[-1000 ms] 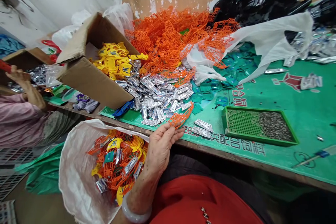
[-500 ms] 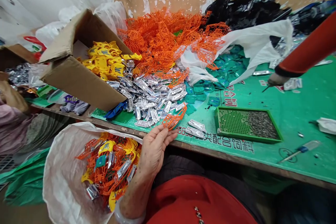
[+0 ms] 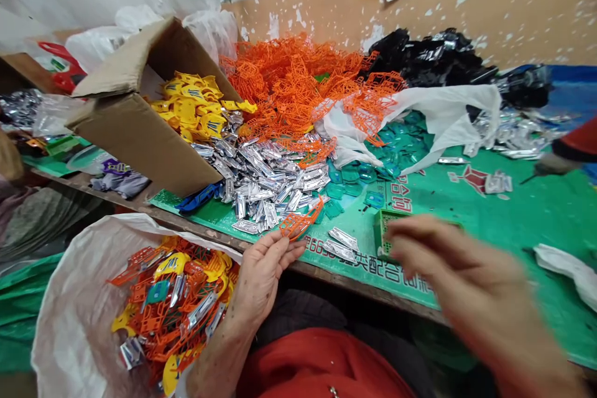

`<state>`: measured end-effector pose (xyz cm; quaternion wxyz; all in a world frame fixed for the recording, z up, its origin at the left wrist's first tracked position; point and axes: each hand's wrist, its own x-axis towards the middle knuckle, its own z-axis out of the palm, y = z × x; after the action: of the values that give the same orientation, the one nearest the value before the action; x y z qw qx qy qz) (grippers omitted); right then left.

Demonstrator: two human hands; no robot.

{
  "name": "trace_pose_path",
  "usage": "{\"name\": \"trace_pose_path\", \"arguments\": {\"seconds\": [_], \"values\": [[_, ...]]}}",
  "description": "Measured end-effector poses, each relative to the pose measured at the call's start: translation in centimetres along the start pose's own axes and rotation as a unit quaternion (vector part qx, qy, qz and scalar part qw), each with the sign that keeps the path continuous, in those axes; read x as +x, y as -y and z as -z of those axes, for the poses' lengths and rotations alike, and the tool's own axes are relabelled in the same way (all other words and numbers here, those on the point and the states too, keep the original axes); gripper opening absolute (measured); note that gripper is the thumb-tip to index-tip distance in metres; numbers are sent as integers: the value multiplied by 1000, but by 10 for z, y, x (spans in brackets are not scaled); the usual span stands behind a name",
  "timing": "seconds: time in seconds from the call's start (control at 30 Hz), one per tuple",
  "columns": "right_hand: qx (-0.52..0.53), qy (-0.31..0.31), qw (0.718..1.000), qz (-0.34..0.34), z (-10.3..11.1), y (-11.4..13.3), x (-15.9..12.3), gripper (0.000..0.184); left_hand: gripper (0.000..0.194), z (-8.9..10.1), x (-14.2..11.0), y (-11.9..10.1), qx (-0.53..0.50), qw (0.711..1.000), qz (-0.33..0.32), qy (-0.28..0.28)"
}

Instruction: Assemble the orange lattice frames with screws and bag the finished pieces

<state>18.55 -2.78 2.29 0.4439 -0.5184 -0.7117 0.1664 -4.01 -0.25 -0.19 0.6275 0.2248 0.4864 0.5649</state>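
My left hand (image 3: 261, 273) pinches an orange openwork plastic piece (image 3: 298, 224) between thumb and fingers, just above the table's front edge. Teal plastic shows beside the piece's right end. Blurred by motion, my right hand (image 3: 466, 286) hangs above the green tray (image 3: 380, 239) and hides most of it; its fingers look bent, but whether they hold anything is not clear. Two silver pieces (image 3: 342, 242) lie on the table between my hands. Behind my left hand spreads a heap of silver pieces (image 3: 270, 180).
A tipped cardboard box (image 3: 144, 143) spills yellow pieces (image 3: 193, 106). Farther back are an orange pile (image 3: 293, 81), teal pieces (image 3: 405, 137) and black pieces (image 3: 429, 59). A white sack (image 3: 69, 298) of mixed pieces stands at lower left. Another person's dark-gloved hand (image 3: 557, 163) is at right.
My right hand has come into view from the right, over the tray. My left hand keeps hold of the orange piece. The other person's gloved hand appears farther right as the view shifts.
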Motion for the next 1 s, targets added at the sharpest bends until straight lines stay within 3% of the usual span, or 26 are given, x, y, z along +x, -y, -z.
{"name": "trace_pose_path", "arguments": {"seconds": [0.1,0.23,0.63,0.73,0.9,1.0], "values": [[-32,62,997,39,-27,3,-6,15,17,1,1,0,-5,1000,-4,6],[-107,32,993,46,-59,-16,-22,21,15,1,1,2,-5,1000,4,8],[-182,12,982,58,-71,-34,-23,20,12,2,0,-4,-59,998,23,8],[-216,21,976,29,-72,-34,-14,20,13,2,2,-4,-56,998,16,6],[-295,143,940,-92,-76,-27,4,21,16,5,1,-4,-60,998,18,1],[-310,172,927,-120,-77,-23,11,17,17,7,0,-5,-65,998,19,-5]]}}
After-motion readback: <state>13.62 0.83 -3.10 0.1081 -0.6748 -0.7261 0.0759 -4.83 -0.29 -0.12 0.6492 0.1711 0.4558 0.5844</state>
